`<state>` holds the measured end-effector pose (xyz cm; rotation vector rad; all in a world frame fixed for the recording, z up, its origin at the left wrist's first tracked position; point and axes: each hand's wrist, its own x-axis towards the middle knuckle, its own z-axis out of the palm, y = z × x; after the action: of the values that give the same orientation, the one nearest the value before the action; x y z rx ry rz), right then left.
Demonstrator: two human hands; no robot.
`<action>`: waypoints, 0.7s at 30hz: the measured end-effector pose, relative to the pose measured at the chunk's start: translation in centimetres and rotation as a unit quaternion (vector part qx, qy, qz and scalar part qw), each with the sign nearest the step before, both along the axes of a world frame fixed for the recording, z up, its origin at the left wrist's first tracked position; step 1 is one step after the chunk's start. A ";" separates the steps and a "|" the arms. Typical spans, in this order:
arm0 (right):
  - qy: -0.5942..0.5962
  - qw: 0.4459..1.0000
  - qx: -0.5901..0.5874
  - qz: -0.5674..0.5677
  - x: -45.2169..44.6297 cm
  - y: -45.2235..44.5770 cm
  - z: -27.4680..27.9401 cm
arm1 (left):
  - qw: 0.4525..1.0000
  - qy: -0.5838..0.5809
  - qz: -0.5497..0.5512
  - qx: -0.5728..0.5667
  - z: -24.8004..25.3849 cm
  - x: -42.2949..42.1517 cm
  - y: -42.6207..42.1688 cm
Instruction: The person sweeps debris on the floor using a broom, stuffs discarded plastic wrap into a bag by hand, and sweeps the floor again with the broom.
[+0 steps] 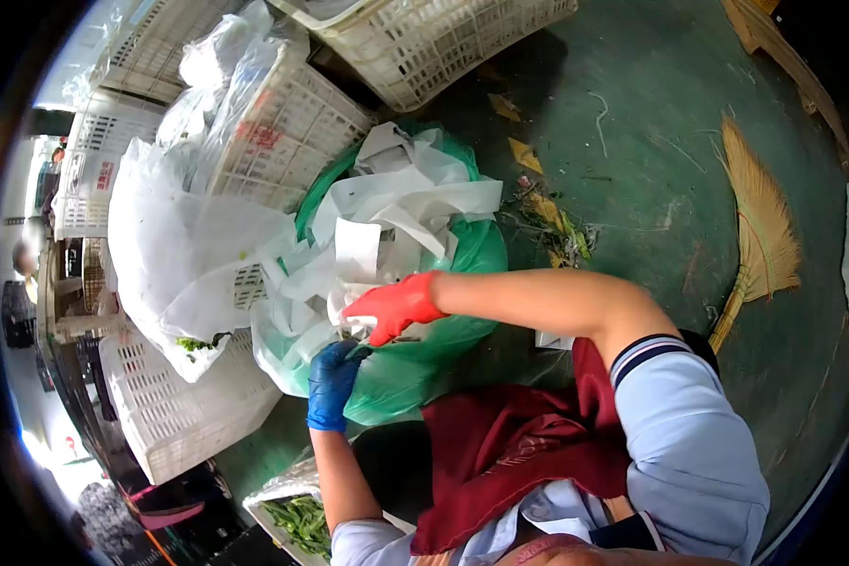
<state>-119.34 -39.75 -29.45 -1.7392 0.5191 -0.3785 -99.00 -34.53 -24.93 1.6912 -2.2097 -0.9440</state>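
Note:
My left hand [333, 382], in a blue glove, is closed at the near left edge of a green plastic bag [415, 373]. A small dark thing shows at its fingertips, too small to name. Just above and to the right, my right hand [398, 307], in a red glove, has its fingers closed on crumpled white paper [338, 304]. The two hands nearly meet. Beneath and beyond them, the open bag holds loose white paper strips [415, 196].
White plastic crates [288, 132] stand at the left, one draped with a clear bag [193, 255]. Leafy greens [302, 522] lie in a container at the lower left. Plant scraps [561, 231] and a straw broom [759, 222] are on the green floor [651, 113].

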 end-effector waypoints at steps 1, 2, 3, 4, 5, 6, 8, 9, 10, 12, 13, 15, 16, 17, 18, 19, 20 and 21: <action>-0.011 0.999 0.036 -0.020 -2.6 0.6 2.0 | 1.000 -0.019 0.003 0.002 -0.2 0.4 -0.4; -0.042 0.997 -0.027 -0.063 -4.2 1.2 2.0 | 0.999 -0.039 0.006 0.005 -0.3 0.5 -0.7; -0.074 0.988 -0.090 -0.105 -5.6 1.7 1.8 | 0.998 -0.064 -0.017 -0.011 -0.3 0.4 -1.1; -0.105 0.972 -0.151 -0.146 -7.3 2.3 1.5 | 0.995 -0.090 -0.038 -0.028 -0.3 -0.2 -1.5; -0.090 0.971 -0.151 -0.162 -8.8 3.2 1.8 | 0.991 -0.115 -0.058 -0.043 -0.3 -0.7 -1.6; -0.076 0.969 -0.150 -0.181 -10.3 4.1 2.1 | 0.991 -0.122 -0.051 -0.028 -0.2 -1.2 -1.6; 0.060 0.953 -0.187 -0.229 -11.5 4.8 1.9 | 0.990 -0.138 -0.037 -0.002 0.1 -2.2 -1.7; 0.043 0.973 -0.044 -0.221 -11.9 4.7 1.9 | 0.992 -0.117 -0.023 0.031 0.1 -2.3 -1.7; 0.025 0.973 0.101 -0.207 -12.5 4.5 3.2 | 0.993 -0.097 -0.007 0.064 -0.1 -2.3 -1.8; -0.089 0.943 0.214 -0.237 -12.4 4.3 3.4 | 0.993 -0.078 -0.012 0.086 0.0 -2.3 -1.5; -0.126 0.937 0.202 -0.256 -12.3 4.0 3.5 | 0.993 -0.078 -0.034 0.079 0.2 -2.6 -1.3; -0.193 0.917 0.183 -0.297 -13.2 2.5 3.5 | 0.994 -0.093 -0.011 0.063 0.4 -3.1 -1.2; -0.184 0.908 0.198 -0.321 -14.2 2.0 2.9 | 0.996 -0.071 0.030 0.045 0.0 -2.3 -1.4; -0.174 0.898 0.212 -0.344 -15.5 1.6 2.1 | 0.996 -0.049 0.071 0.025 -0.1 -2.1 -1.5; -0.124 0.898 0.211 -0.365 -16.8 1.7 1.1 | 0.989 -0.032 0.134 0.046 0.2 -2.1 -1.6; -0.074 0.896 0.209 -0.384 -18.1 2.0 -0.2 | 0.989 -0.052 0.131 0.033 0.1 -1.6 -1.7; -0.036 0.900 0.208 -0.381 -19.2 2.6 -2.1 | 0.993 -0.085 0.083 -0.013 -0.5 -0.5 -1.8; 0.000 0.901 0.208 -0.380 -20.1 3.4 -3.9 | 0.991 -0.117 0.031 -0.059 -1.0 0.3 -1.9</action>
<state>-139.40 -36.35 -33.35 -1.0662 1.1911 -0.7518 -98.68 -36.44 -25.97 1.8876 -2.2873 -0.6129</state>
